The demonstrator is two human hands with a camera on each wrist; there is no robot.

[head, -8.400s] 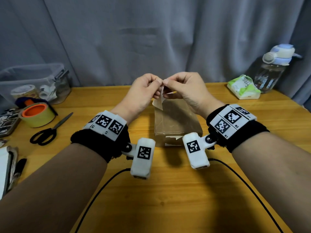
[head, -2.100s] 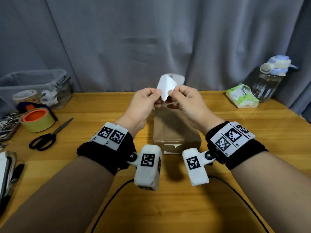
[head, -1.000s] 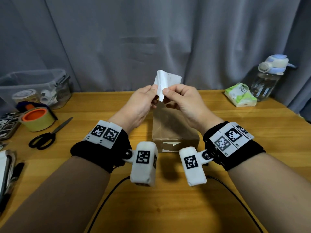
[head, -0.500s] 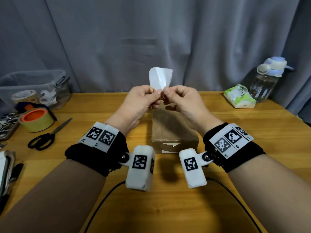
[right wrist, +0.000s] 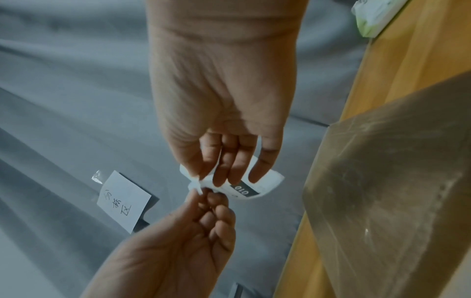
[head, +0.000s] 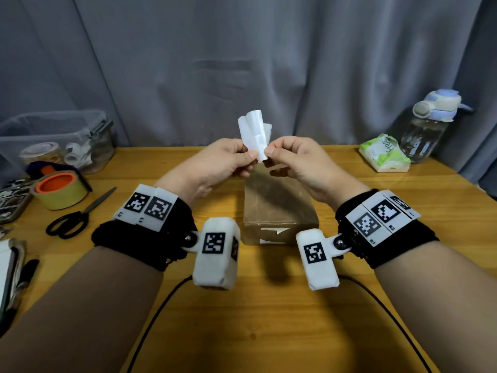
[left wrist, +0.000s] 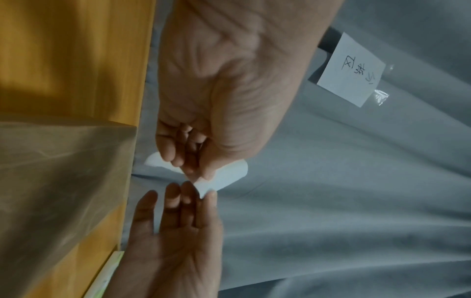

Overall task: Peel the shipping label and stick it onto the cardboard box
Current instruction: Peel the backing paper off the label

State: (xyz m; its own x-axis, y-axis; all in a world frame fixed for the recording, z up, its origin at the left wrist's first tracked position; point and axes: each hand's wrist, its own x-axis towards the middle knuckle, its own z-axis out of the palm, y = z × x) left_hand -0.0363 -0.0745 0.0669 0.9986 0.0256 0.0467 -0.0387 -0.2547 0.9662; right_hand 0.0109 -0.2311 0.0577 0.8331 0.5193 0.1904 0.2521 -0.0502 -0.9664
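A white shipping label [head: 252, 133], curled and creased, stands up between both hands above the far end of the brown cardboard box [head: 277, 203]. My left hand [head: 250, 157] pinches its lower left edge. My right hand [head: 269, 152] pinches the lower right edge. In the right wrist view the label [right wrist: 251, 188] shows a dark strip printed "010"; the left hand [right wrist: 203, 194] pinches a thin white corner beside it. In the left wrist view the label [left wrist: 229, 177] pokes out past the left hand's fingertips [left wrist: 190, 169]. The box lies on the wooden table [head: 269, 305].
At the left are a clear plastic bin [head: 53, 135], a tape roll [head: 60, 189] and scissors [head: 78, 214]. A tissue pack [head: 384, 154] and a water bottle [head: 430, 125] stand at the back right. A handwritten note [left wrist: 351, 70] hangs on the grey curtain.
The label has curled and creased more between the fingertips and its lower corner has parted. Both hands stay close together above the box.
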